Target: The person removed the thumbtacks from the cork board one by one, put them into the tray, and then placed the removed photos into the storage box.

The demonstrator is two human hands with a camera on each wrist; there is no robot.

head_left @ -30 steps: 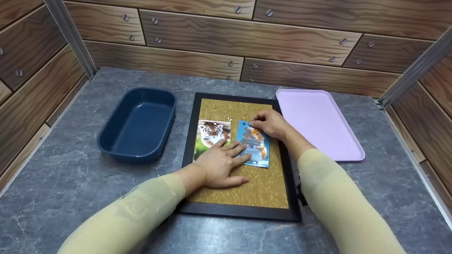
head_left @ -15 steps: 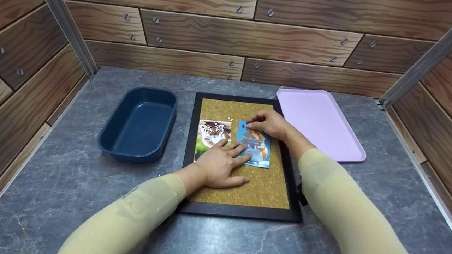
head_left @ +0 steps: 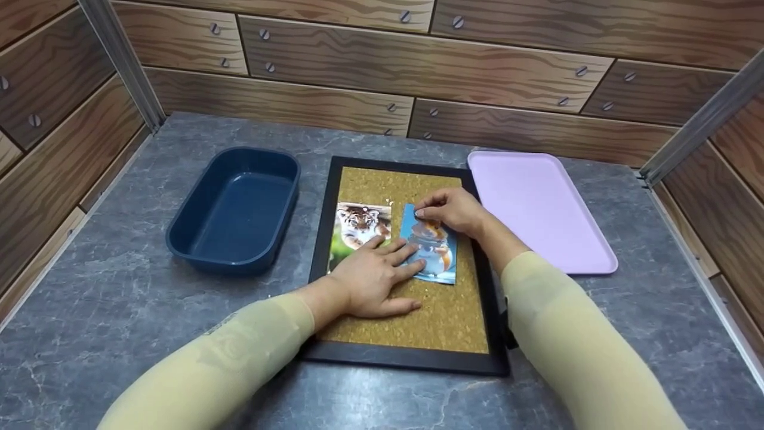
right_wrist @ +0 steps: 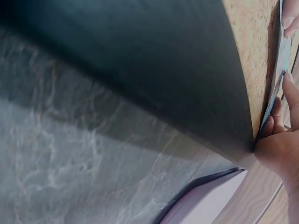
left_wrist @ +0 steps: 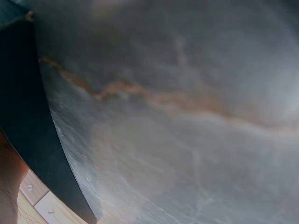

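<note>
A cork board in a black frame lies flat, bearing a tiger picture on the left and a blue goldfish picture on the right. My left hand presses flat with spread fingers across both pictures, covering their inner lower parts. My right hand is bent over the goldfish picture's upper left corner, thumb and index finger together there. In the right wrist view a tiny shiny pin shows at its thumb tip, against the picture's surface; the fingers hide it in the head view.
A deep blue bin stands left of the board. A flat lilac tray lies to the right, its left edge close along the frame. Wood-patterned walls enclose the grey marbled table at the back and sides.
My right fingertips have shifted slightly left along the goldfish picture's top and now cover the dark spot at its corner. The left hand keeps its place.
</note>
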